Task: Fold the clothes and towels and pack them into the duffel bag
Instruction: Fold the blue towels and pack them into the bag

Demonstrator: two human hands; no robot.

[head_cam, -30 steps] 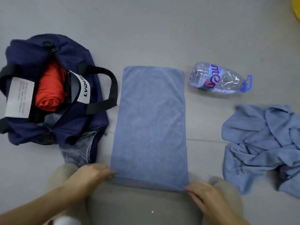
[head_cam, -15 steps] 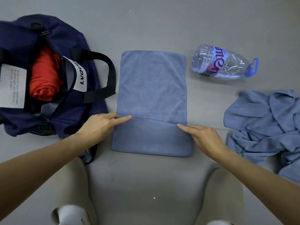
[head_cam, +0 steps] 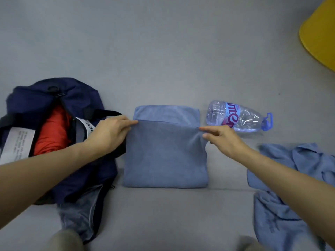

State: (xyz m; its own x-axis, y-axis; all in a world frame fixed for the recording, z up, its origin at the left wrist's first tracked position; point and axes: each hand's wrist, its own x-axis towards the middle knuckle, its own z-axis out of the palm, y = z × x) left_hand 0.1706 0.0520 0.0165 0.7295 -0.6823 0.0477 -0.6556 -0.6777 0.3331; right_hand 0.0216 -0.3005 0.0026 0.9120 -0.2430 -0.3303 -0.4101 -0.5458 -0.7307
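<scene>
Pinching its flap corners, left hand (head_cam: 108, 135) and right hand (head_cam: 223, 139) flank the blue towel (head_cam: 165, 158)

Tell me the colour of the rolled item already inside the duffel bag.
Orange-red. The rolled item shows best in the head view.

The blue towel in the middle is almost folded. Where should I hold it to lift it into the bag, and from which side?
Probably clamp its left and right sides, coming in from both sides at once. The folded towel lies flat in layers, closed at the near edge, loose at the far one where the left hand and right hand pinch the corners.
</scene>
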